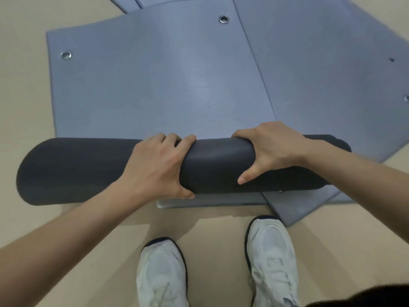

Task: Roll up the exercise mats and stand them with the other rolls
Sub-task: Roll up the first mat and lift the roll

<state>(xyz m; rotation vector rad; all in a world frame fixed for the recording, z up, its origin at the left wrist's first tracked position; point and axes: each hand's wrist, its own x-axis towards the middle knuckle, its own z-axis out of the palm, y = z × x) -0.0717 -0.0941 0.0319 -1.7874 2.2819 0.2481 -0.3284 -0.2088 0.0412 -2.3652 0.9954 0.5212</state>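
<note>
A grey-blue exercise mat (155, 85) with metal eyelets lies flat on the floor, its near end wound into a dark roll (77, 169) that runs left to right. My left hand (157, 167) grips the roll near its middle, fingers over the top and thumb underneath. My right hand (272, 149) grips it further right, fingers curled over the far side and thumb on the near face. The roll's right end (336, 142) pokes out past my right wrist.
More grey-blue mats (321, 63) lie overlapped under and to the right of this one, and another (124, 1) shows at the top edge. A mat corner (294, 209) lies next to my white shoes (272, 262). Beige floor (22, 74) surrounds the mats.
</note>
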